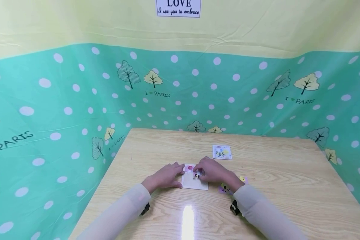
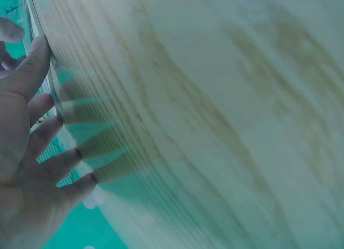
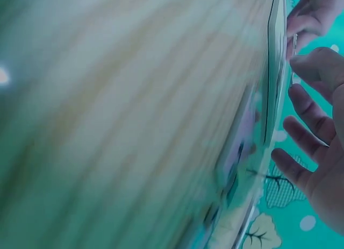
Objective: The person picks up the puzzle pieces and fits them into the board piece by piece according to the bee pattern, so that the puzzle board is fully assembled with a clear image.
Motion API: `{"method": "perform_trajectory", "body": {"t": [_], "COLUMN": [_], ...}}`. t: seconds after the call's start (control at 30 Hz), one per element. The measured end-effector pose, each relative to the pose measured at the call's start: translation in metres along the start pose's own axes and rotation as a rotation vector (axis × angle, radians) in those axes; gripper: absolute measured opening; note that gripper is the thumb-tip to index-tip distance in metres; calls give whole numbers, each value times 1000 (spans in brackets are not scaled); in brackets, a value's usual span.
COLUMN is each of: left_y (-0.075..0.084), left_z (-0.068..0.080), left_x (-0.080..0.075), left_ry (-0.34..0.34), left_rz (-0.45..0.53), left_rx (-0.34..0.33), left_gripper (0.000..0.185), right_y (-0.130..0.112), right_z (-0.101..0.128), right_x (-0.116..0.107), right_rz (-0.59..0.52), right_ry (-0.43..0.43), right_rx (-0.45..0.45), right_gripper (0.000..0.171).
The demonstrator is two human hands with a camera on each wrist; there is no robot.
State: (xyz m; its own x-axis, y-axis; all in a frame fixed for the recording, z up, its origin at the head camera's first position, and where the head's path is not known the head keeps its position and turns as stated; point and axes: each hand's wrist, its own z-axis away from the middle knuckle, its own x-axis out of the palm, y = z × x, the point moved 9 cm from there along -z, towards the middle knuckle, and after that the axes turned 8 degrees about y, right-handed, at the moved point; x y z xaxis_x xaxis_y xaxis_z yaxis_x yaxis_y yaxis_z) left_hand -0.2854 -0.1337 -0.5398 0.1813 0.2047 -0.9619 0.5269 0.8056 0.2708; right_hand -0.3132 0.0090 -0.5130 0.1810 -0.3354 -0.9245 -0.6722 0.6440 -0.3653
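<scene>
A square puzzle board (image 1: 195, 184) lies on the table between both hands, with a pink piece bearing a red shape (image 1: 190, 168) in its upper left part. My left hand (image 1: 167, 176) rests beside the board, fingertips and thumb at its left edge, fingers fairly straight. Over the board, my right hand (image 1: 211, 170) pinches a small puzzle piece (image 1: 196, 175) with dark and yellow markings between thumb and forefinger. In the right wrist view the other fingers of the right hand (image 3: 317, 120) are spread, above the table surface.
A square picture card (image 1: 222, 152) with a bee-like figure lies beyond the right hand. Several loose purple and yellow puzzle pieces (image 1: 225, 189) lie near the right wrist, partly covered by the forearm. A polka-dot cloth (image 1: 195, 83) hangs behind the wooden table (image 1: 276, 186).
</scene>
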Motion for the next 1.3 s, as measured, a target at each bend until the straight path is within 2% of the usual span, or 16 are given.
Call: {"method": "perform_trajectory", "body": {"t": [0.23, 0.43, 1.03, 1.3], "left_y": [2, 3, 4, 4], "left_z": [-1, 0, 1, 1], "left_x": [-1, -3, -4, -4], "left_ry": [-5, -2, 16, 18], "left_rz": [-9, 7, 16, 7], "left_rx": [-3, -5, 13, 21], "left_gripper": [66, 65, 64, 63], "right_y": [-12, -14, -24, -27], "right_z": [-9, -15, -24, -25], "right_x": [5, 11, 21, 20], "right_rz": [-2, -13, 56, 110], "right_ry": [10, -6, -16, -13], "right_rx": [-23, 6, -10, -51], "right_gripper": [39, 40, 33, 25]}}
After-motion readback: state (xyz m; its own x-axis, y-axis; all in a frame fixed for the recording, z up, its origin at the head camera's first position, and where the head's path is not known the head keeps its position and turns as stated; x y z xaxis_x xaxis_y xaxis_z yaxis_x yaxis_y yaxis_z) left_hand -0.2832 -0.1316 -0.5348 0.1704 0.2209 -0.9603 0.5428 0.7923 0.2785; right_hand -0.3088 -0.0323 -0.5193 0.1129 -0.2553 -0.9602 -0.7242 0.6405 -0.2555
